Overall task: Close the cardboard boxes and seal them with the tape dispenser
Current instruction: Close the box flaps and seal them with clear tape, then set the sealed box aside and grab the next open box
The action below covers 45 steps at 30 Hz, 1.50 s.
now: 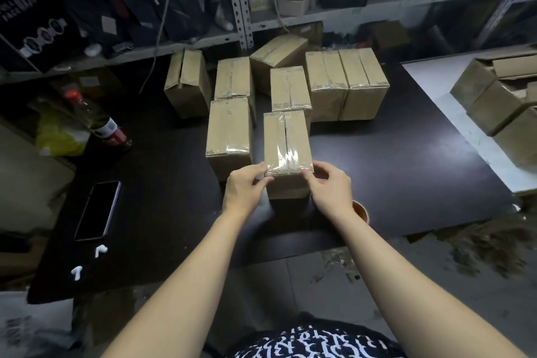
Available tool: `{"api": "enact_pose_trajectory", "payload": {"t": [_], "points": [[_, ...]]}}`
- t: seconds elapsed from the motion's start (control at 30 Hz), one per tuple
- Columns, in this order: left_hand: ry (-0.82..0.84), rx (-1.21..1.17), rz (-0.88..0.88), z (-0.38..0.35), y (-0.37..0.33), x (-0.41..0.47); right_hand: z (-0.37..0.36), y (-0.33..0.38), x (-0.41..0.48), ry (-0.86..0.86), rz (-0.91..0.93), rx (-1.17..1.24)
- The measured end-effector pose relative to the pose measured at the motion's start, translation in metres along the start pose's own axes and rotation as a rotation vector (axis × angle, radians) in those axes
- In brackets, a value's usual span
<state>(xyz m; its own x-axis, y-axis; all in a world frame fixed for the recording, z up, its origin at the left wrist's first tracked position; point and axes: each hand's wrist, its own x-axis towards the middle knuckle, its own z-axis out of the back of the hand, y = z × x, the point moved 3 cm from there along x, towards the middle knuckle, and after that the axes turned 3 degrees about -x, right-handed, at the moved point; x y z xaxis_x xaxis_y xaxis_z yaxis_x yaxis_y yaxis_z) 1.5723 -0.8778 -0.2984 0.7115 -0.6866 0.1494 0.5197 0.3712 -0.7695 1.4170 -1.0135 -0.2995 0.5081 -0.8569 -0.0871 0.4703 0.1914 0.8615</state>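
My left hand (247,186) and right hand (329,186) curl around the near corners of the taped cardboard box (287,139), thumbs at its top edge. It stands near-centre on the black table (392,160), just right of another sealed box (229,128). A tape roll (362,211) peeks out at my right wrist.

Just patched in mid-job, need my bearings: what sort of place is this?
Probably a stockroom or packing room: taped cardboard boxes crowd a black table, metal shelving packed with goods stands behind, and left hand and right hand grip the nearest box.
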Motion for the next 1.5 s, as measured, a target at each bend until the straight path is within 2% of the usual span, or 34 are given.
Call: {"api": "enact_pose_trajectory", "payload": {"t": [0.17,0.3,0.43,0.6,0.83,0.97,1.13,1.27,1.4,1.5], "points": [[0.081,0.046,0.058,0.018,-0.016,0.004,0.004,0.024,0.019,0.023,0.077,-0.234],[-0.053,0.203,0.074,0.069,-0.033,0.012,-0.015,0.067,0.038,0.1,0.253,-0.364],[-0.141,0.459,0.263,0.13,-0.034,0.033,-0.055,0.117,0.053,0.173,0.427,-0.338],[-0.124,0.667,0.398,0.185,-0.014,0.078,-0.111,0.177,0.08,0.23,0.482,-0.406],[-0.026,0.811,0.335,0.237,0.044,0.177,-0.189,0.241,0.14,0.233,0.486,-0.613],[-0.006,0.659,0.348,0.258,0.079,0.239,-0.23,0.266,0.178,0.249,0.402,-0.652],[-0.04,0.346,0.429,0.257,0.134,0.3,-0.277,0.279,0.218,0.273,0.247,-0.524],[0.016,0.209,0.489,0.231,0.175,0.324,-0.308,0.274,0.239,0.213,0.14,-0.426],[0.041,-0.004,0.544,0.204,0.204,0.334,-0.326,0.268,0.254,0.07,0.014,-0.305],[0.027,-0.2,0.568,0.188,0.216,0.334,-0.334,0.259,0.259,0.08,-0.116,-0.265]]}}
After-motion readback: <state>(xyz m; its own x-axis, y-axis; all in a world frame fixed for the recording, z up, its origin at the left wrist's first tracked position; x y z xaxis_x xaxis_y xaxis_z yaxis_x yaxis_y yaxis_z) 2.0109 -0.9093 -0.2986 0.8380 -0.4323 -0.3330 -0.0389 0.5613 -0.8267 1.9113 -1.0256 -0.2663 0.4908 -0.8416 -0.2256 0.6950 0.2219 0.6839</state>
